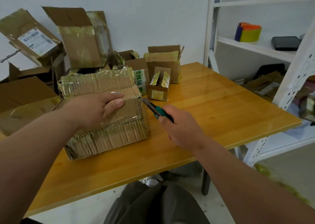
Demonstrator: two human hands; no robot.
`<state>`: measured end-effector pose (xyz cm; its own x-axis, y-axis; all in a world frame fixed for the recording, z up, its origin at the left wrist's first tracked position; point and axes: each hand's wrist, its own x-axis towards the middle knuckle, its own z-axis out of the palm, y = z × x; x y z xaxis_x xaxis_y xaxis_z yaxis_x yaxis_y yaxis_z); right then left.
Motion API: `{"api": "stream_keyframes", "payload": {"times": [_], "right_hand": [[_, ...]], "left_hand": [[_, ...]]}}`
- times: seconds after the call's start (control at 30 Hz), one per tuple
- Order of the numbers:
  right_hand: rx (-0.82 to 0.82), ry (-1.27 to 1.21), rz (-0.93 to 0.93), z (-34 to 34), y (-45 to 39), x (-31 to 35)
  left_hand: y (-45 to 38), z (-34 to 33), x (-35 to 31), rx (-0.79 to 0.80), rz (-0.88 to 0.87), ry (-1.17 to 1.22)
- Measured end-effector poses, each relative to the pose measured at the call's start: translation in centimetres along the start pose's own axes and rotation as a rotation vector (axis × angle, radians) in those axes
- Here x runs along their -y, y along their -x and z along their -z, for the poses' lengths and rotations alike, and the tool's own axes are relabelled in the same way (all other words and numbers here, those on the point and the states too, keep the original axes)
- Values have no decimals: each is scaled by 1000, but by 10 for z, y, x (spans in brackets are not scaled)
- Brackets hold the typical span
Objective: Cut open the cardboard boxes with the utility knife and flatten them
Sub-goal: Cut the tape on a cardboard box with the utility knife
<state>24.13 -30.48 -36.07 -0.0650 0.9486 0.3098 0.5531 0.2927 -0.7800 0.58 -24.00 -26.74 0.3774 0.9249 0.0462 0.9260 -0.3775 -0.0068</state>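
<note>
A crumpled, taped cardboard box [112, 135] lies on the yellow wooden table [213, 107] in front of me. My left hand [95, 109] lies on the box's top, fingers stretched over it and thumb against its near face. My right hand [179, 126] grips a green-handled utility knife [154, 109]. The knife's blade tip touches the taped upper right corner of the box.
Several other cardboard boxes stand behind: a tall open one [83, 41], a labelled one [32, 38] at the far left, small ones [162, 84] near the middle. A white metal shelf [255, 46] stands to the right with a coloured container and a dark tray.
</note>
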Motion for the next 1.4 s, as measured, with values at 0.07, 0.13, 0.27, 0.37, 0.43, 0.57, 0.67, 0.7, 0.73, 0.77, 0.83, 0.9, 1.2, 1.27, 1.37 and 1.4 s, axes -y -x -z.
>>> {"api": "stream_keyframes", "payload": {"times": [0.07, 0.13, 0.27, 0.37, 0.43, 0.57, 0.67, 0.7, 0.73, 0.77, 0.83, 0.9, 1.2, 1.27, 1.37, 1.4], "right_hand": [[-4, 2, -9, -1, 0, 0], [0, 25, -21, -2, 0, -1], [-18, 131, -32, -4, -3, -1], [-52, 212, -37, -7, -3, 3], [-65, 229, -37, -9, -7, 7], [-80, 217, -52, -12, -17, 13], [-73, 211, -57, -14, -20, 13], [-74, 218, -50, -15, -21, 12], [-75, 224, -42, -15, -21, 13], [-76, 230, -37, -15, -22, 13], [-67, 250, -31, -14, -23, 13], [-51, 284, -41, -13, -23, 11], [-4, 242, -94, -19, -17, 6], [2, 259, -101, -17, -16, 6], [20, 268, -106, -19, -10, 5], [31, 271, -105, -20, -8, 5]], "left_hand": [[0, 1, -2, 9, 10, -8], [0, 1, -2, 20, 18, -8], [1, 2, -2, 28, 21, -10], [1, 4, -4, 34, 16, 4], [-2, 5, -2, 42, 10, 20], [-12, 11, 6, 65, 3, 28], [-18, 13, 6, 81, -4, 38], [-19, 14, 5, 88, -1, 36], [-20, 15, 5, 95, 0, 34], [-20, 16, 5, 100, 0, 34], [-20, 16, 5, 108, 3, 31], [-21, 13, 4, 118, 6, 29], [-16, 8, -4, 150, 47, 54], [-14, 7, -5, 152, 42, 41], [-10, 4, -5, 157, 38, 16], [-9, 3, -4, 156, 39, 18]]}}
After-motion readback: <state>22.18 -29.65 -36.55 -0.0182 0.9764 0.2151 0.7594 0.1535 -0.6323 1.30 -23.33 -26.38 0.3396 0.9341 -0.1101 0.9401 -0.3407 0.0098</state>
